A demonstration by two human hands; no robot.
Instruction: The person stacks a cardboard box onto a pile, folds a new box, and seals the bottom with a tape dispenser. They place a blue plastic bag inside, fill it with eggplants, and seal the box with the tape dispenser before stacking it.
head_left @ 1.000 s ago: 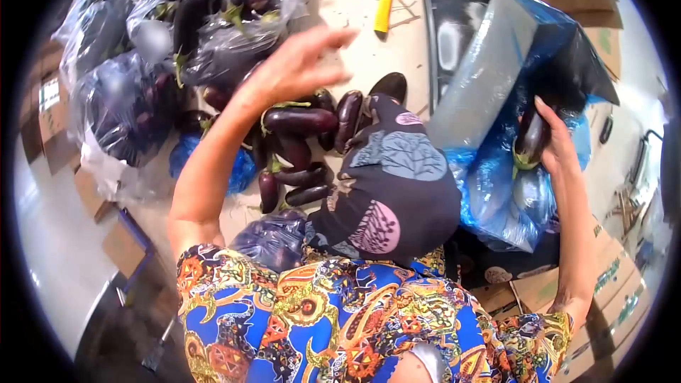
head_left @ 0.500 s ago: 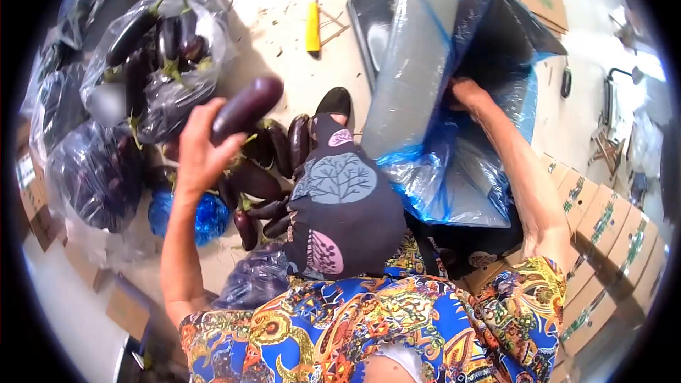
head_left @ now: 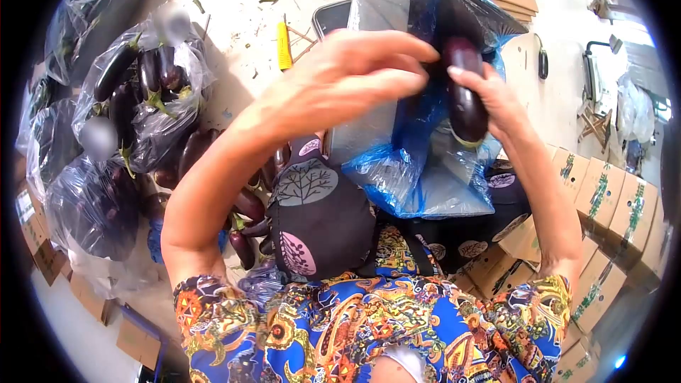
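Note:
A dark purple eggplant (head_left: 467,99) is gripped in my right hand (head_left: 496,96), its stem end pointing down toward me. It is over a box lined with blue plastic film (head_left: 443,191), which stands against my right leg. My left hand (head_left: 369,64) stretches across to the box's opening, fingers apart with nothing between them, fingertips close to the eggplant's far end. Beneath my left arm more eggplants (head_left: 245,245) lie on the floor, partly hidden by the arm. The bottom of the box is hidden behind the film and my hands.
At left, an open clear bag of eggplants (head_left: 149,78) stands near another filled bag (head_left: 92,198). A yellow-handled tool (head_left: 284,46) lies among scraps on the floor. Closed cardboard boxes (head_left: 603,191) are stacked at right, and a lone eggplant (head_left: 543,64) lies beyond.
My left hand has swung from the left side over to the lined box. The eggplant it held is now in my right hand, which has come up out of the film.

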